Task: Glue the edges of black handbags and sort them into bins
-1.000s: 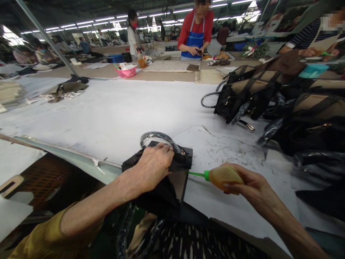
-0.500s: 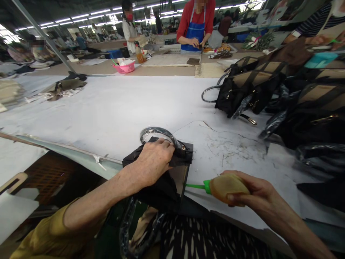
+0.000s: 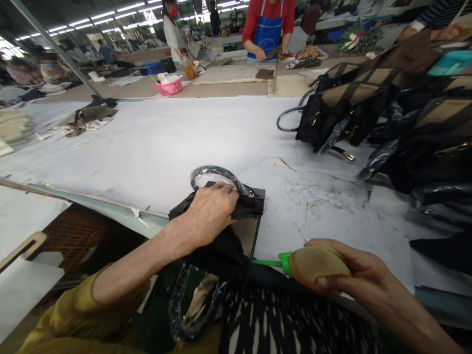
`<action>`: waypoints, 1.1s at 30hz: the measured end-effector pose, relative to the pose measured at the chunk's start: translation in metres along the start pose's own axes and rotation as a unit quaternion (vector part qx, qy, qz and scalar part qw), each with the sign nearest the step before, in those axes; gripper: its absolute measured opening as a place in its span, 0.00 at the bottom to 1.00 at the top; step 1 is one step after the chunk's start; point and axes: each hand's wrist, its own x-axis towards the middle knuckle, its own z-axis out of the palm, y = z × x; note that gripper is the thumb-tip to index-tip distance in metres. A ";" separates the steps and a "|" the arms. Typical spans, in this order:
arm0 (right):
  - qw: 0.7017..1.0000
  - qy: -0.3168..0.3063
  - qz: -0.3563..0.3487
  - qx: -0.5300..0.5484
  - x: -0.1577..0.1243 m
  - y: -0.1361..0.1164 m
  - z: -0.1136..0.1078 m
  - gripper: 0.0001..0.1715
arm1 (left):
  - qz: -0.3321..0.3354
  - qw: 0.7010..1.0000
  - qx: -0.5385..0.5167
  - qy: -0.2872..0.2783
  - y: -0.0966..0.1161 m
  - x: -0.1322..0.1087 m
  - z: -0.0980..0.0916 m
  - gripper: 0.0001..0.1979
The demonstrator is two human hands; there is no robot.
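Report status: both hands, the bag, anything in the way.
Left hand clamped on black bag. Right hand holds squeeze bottle, green nozzle at bag's side edge. Nothing between them; bag pile far right, apart.

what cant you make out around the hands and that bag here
Head view:
- Nozzle tip of the squeeze bottle in the right hand: lost against the dark edge of the black bag, contact unclear.
- Top seam of that bag: covered by the left hand.
- The pile of bags at right: cut off by the frame edge.
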 end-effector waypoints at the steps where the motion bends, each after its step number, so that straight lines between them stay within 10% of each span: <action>1: 1.000 0.005 0.001 0.004 -0.001 0.001 0.000 0.19 | 0.001 1.000 0.002 0.000 0.000 0.000 0.000 0.09; 20: 0.997 -0.011 0.067 0.026 -0.021 -0.009 0.005 0.24 | -0.007 1.000 0.016 0.009 0.001 0.004 0.000 0.09; 33: 0.991 -0.033 0.048 0.122 -0.019 0.036 0.002 0.25 | -0.005 1.000 0.010 0.008 0.001 0.002 0.001 0.08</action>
